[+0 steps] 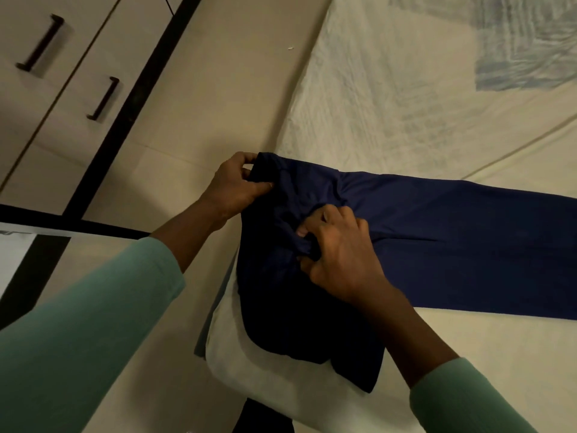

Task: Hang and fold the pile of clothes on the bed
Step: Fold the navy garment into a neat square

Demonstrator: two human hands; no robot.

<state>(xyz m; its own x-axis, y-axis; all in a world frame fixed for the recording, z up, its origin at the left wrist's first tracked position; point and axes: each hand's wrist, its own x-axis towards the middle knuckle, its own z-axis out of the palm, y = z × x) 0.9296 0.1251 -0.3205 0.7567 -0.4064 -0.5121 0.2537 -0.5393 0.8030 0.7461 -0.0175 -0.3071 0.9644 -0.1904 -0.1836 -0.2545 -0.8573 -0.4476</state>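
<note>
Left hand (235, 187): was located left of centre. The forearm was extended upward from the lower left. The thumb and curled fingers were pinched on the upper-left corner of the navy garment (452, 239).
Right hand (338, 254): was located at centre, with its back turned toward the camera. The forearm was extended from the lower right. The fingers were clenched around a bunched fold of fabric in the middle of the garment.
Navy garment: was laid on the bed sheet (406, 89) across the centre and right. One long section was stretched flat to the right edge of the frame. The near end was draped over a white cloth (249, 370) at lower centre.
Bed sheet: was seen cream and wrinkled, with a blue-grey printed patch at the upper right.
Sleeves: a green left sleeve (78, 323) and a green right sleeve (462, 401) were worn down to the forearms.
Wardrobe (37, 129): was placed at the upper left and fitted with two dark bar handles (40, 42).
Floor (218, 73): beige tiling was seen between the wardrobe and the bed.
</note>
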